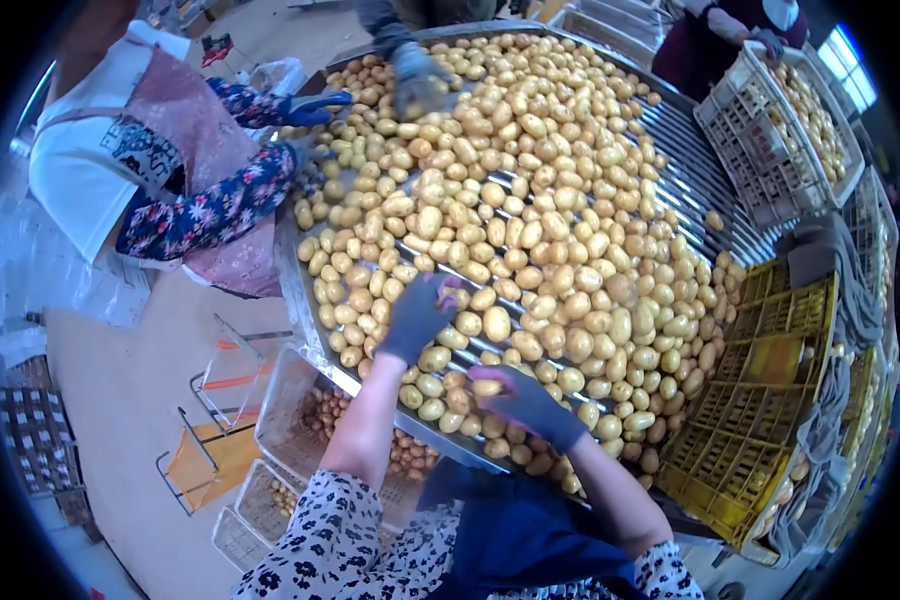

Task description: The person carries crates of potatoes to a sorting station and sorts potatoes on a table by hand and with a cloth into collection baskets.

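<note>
Dark lettering noted on a co-worker's white shirt, beside a printed pattern; too small and blurred to read. No brand, label, number or sign legible.

My gloved right hand held a potato at the fingertips; my gloved left hand was among loose potatoes. These covered much of the barred table. Yellow crate at right; co-worker's hands reached in, upper left.

Open air above the potatoes, a yellow crate walling off the right side
</note>
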Motion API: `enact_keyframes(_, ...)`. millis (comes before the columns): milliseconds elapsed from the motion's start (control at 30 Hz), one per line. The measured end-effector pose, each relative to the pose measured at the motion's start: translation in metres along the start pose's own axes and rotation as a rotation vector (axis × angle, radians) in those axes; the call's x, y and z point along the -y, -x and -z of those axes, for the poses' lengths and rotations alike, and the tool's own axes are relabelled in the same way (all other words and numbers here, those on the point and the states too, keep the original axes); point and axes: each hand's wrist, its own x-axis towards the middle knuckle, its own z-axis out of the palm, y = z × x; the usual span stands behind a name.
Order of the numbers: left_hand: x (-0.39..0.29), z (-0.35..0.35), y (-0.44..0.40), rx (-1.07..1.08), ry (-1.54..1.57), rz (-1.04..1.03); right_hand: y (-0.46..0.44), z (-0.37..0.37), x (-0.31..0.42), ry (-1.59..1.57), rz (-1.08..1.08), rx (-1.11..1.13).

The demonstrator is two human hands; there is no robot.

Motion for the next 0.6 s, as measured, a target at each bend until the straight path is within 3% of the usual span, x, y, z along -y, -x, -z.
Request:
enact_keyframes(33, -0.008, -0.002, 0.006, -0.086, 0.038, -0.103, 0.010, 0.006, 0.024, -0.452, -0.303, -0.006)
enact_keyframes(67, -0.018, -0.011, 0.011, -0.123, 0.433, -0.104, 0.019, 0.010, 0.012, -0.544, -0.204, -0.134)
enact_keyframes(100, -0.028, -0.019, 0.029, 0.037, 0.917, 0.196, 0.025, 0.016, 0.000, -0.637, -0.107, -0.251)
enact_keyframes(133, -0.043, -0.023, 0.039, 0.077, 1.057, 0.225, 0.023, 0.019, 0.007, -0.673, -0.048, -0.432)
enact_keyframes(167, -0.067, -0.026, 0.050, 0.079, 1.406, 0.336, 0.022, 0.020, 0.019, -0.709, 0.009, -0.608)
enact_keyframes(233, -0.064, -0.061, 0.067, 0.324, 2.170, 0.325, 0.014, 0.020, 0.038, -0.314, 0.010, -0.812)
enact_keyframes(267, -0.076, -0.057, 0.071, 0.340, 2.248, 0.422, 0.005, 0.014, 0.035, -0.161, 0.128, -0.770)
enact_keyframes(300, -0.084, -0.049, 0.075, 0.359, 2.303, 0.448, 0.004, 0.008, 0.056, 0.161, 0.292, -0.586)
enact_keyframes(367, -0.089, -0.042, 0.089, 0.131, 2.248, 0.281, -0.010, -0.003, 0.095, 1.214, 0.533, -0.317)
enact_keyframes(400, -0.088, -0.034, 0.095, -0.049, 1.920, 0.159, -0.013, -0.011, 0.095, 1.219, 0.549, -0.299)
enact_keyframes(433, -0.082, -0.021, 0.100, -0.212, 1.578, 0.048, -0.018, -0.018, 0.091, 0.952, 0.512, -0.263)
enact_keyframes(467, -0.066, -0.004, 0.098, -0.102, 2.188, 0.256, -0.025, -0.022, 0.087, 0.685, 0.470, -0.220)
enact_keyframes(500, -0.035, 0.013, 0.097, 0.138, 2.447, -0.047, -0.029, -0.026, 0.083, 0.684, 0.486, -0.199)
enact_keyframes(533, -0.019, 0.034, 0.108, -0.064, 2.420, 0.072, -0.028, -0.028, 0.077, 0.596, 0.468, -0.259)
enact_keyframes(567, 0.014, 0.056, 0.117, -0.239, 2.594, 0.175, -0.025, -0.028, 0.071, 0.507, 0.442, -0.324)
enact_keyframes(600, 0.018, 0.092, 0.132, -0.415, 2.369, -0.029, -0.021, -0.022, 0.069, 0.529, 0.394, -0.282)
